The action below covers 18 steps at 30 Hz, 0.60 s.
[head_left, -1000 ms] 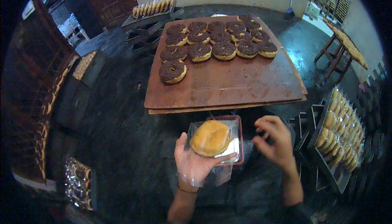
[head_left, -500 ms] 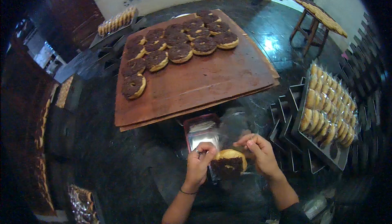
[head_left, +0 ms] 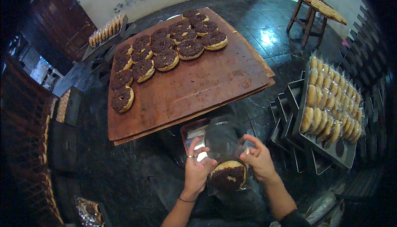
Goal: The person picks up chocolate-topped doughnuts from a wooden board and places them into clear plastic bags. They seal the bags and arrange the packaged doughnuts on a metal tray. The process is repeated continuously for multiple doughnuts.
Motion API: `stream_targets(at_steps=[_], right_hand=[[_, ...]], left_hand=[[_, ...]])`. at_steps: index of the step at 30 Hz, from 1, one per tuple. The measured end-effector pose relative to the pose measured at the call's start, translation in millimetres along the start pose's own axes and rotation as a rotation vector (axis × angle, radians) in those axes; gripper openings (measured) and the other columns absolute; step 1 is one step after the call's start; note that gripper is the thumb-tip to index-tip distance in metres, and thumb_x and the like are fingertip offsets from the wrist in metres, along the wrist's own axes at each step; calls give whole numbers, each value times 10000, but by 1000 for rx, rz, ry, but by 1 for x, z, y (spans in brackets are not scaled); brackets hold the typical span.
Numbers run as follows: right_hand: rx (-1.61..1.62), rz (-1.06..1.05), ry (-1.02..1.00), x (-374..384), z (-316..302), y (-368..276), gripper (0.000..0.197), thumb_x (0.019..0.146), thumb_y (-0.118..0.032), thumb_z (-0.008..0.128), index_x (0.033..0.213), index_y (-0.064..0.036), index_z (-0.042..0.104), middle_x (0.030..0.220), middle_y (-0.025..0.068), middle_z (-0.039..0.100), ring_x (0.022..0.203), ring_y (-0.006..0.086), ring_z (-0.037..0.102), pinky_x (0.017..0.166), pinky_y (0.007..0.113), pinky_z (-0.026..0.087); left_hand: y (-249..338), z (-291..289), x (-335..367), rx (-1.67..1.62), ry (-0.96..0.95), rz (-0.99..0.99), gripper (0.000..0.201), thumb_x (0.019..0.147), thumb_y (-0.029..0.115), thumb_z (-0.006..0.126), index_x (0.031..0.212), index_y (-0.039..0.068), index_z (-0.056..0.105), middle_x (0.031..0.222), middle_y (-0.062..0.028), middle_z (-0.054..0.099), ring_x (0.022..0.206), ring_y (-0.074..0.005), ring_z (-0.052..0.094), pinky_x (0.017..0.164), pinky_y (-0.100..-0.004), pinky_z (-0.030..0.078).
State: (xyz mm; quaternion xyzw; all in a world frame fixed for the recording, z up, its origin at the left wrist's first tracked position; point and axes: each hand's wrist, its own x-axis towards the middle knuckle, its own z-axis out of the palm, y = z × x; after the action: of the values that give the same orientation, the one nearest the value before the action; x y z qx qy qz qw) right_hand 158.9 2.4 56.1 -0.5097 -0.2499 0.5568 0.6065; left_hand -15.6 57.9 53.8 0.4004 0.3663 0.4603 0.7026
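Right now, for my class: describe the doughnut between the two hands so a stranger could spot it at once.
Find the big brown wooden board in the middle. Below its near edge, between the person's left hand and right hand, is one dark-topped doughnut. Unlike the doughnuts lying on the board, it sits in a clear plastic bag.

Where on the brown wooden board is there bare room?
Smudges aside, the brown wooden board is bare from its dark-topped round buns to its near and right edges. Its far and left sides are crowded.
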Motion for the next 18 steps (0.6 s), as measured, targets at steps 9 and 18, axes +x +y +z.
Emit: stream_targets(at_steps=[9, 18], right_hand=[[-618, -320, 2, -24, -20, 4, 184, 779, -217, 663, 822, -41, 693, 760, 0, 418, 755, 120, 408, 669, 248, 339], [-914, -624, 376, -35, 3, 52, 180, 770, -67, 567, 599, -14, 540, 803, 101, 475, 802, 256, 415, 721, 352, 349]], left_hand=[[-11, -15, -25, 272, 140, 66, 133, 767, 80, 683, 687, -11, 629, 1078, -49, 473, 1040, -155, 447, 848, -279, 406], [-55, 1, -39, -91, 516, -46, 164, 870, 120, 567, 726, 61, 514, 849, -11, 500, 730, -64, 466, 614, -207, 390]])
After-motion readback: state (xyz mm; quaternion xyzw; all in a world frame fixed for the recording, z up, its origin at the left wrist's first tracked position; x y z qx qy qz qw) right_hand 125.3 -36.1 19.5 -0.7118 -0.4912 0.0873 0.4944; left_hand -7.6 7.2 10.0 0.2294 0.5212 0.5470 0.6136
